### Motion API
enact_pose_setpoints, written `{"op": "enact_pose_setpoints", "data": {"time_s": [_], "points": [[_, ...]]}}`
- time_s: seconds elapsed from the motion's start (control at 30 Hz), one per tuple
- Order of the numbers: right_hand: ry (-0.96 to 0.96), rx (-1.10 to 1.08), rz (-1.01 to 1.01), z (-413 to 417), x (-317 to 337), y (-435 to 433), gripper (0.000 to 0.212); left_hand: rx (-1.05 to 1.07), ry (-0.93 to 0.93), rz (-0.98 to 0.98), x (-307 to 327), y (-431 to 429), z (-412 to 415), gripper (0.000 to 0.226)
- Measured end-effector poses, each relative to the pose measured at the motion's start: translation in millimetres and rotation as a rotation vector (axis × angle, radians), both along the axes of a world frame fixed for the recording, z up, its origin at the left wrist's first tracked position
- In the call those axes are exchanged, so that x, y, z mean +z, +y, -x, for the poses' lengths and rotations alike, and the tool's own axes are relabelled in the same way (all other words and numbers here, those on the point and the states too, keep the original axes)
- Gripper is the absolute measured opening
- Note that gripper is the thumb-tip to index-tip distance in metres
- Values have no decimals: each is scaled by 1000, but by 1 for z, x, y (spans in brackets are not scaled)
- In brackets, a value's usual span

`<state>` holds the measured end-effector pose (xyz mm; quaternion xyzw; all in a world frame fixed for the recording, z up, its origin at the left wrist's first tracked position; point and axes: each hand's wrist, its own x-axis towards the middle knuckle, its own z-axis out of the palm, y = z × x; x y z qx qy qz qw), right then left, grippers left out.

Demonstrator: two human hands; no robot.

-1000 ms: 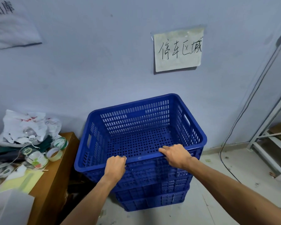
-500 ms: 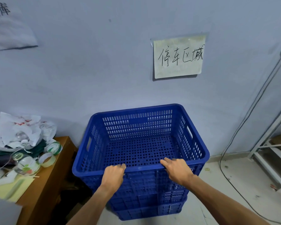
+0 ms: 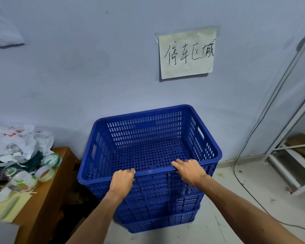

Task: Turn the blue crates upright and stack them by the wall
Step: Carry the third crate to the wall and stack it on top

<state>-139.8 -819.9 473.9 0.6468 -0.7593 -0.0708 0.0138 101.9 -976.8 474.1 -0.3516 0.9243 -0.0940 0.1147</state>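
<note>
An upright blue crate (image 3: pixel 148 134) with perforated walls sits nested on top of a stack of blue crates (image 3: pixel 158 221) against the wall (image 3: pixel 95 76). Its inside holds nothing. My left hand (image 3: pixel 122 180) is curled over the crate's near rim, left of the middle. On the same rim, further right, my right hand (image 3: pixel 190 170) rests with its fingers hooked over the edge. Two lower crates show under the top one; only their front walls can be seen.
A wooden table (image 3: pixel 48 199) stands just left of the stack, cluttered with tape rolls (image 3: pixel 46 172), plastic bags (image 3: pixel 19 140) and papers. A handwritten paper sign (image 3: pixel 186 54) hangs on the wall. At right, a white metal rack (image 3: pixel 289 155) and a cable (image 3: pixel 243 180) on the floor.
The top crate has settled from a slight tilt to level on the stack, closer to the wall. Both hands stayed on its near rim.
</note>
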Motion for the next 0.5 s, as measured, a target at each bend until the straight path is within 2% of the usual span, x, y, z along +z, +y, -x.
{"op": "enact_pose_setpoints", "data": {"time_s": [0.27, 0.5], "points": [[0, -19, -9, 3, -4, -4, 22, -37, -40, 2, -3, -7, -4, 32], [-31, -96, 9, -1, -15, -5, 33, -8, 38, -59, -4, -5, -19, 21]]}}
